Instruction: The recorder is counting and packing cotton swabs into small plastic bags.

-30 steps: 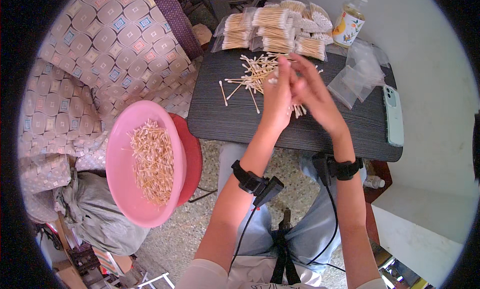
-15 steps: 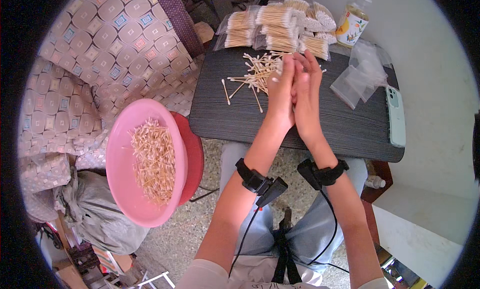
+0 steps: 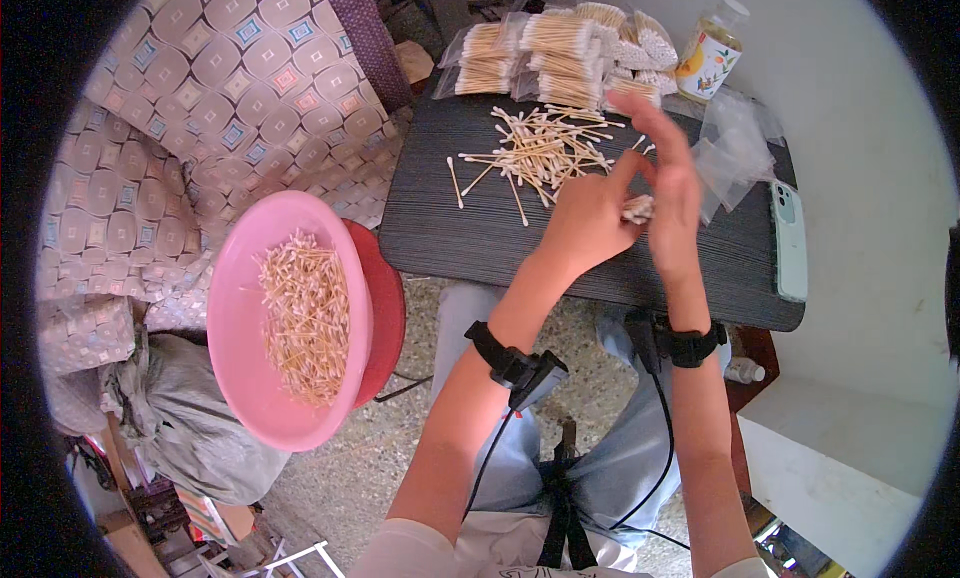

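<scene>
Cotton swabs in a small bundle (image 3: 637, 209) sit clamped between my two hands above the middle of the dark table (image 3: 470, 233). My left hand (image 3: 590, 218) is curled shut on the bundle; my right hand (image 3: 672, 183) presses against it with fingers extended upward. Just beyond, loose swabs (image 3: 540, 150) lie scattered toward the far edge. Bagged swab packs (image 3: 560, 53) line that edge. A pink bowl (image 3: 240, 328) of sticks stands off the near left corner.
</scene>
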A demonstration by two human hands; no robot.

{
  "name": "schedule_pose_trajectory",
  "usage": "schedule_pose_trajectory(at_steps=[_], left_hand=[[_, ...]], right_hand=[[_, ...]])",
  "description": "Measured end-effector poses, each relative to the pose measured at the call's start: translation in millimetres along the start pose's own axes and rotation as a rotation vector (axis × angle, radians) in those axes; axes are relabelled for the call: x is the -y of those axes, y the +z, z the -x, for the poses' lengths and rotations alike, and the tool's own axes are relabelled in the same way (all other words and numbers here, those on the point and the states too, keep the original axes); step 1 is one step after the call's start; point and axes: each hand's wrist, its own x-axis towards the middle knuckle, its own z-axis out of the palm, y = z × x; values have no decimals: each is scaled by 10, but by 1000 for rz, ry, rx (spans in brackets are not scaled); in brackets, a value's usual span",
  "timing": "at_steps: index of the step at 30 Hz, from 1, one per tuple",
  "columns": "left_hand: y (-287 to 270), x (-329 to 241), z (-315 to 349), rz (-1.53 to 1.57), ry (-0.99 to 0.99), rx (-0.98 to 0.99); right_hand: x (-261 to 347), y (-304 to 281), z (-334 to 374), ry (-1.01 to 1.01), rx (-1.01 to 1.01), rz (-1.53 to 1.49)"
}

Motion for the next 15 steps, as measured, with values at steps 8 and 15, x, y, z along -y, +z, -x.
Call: schedule_pose_trajectory(at_steps=[8, 15], left_hand=[[37, 33, 11, 1, 5, -26], [-165, -56, -94, 890, -437, -85]], right_hand=[[-61, 80, 68, -33, 125, 411], [-179, -2, 28, 283, -266, -99]])
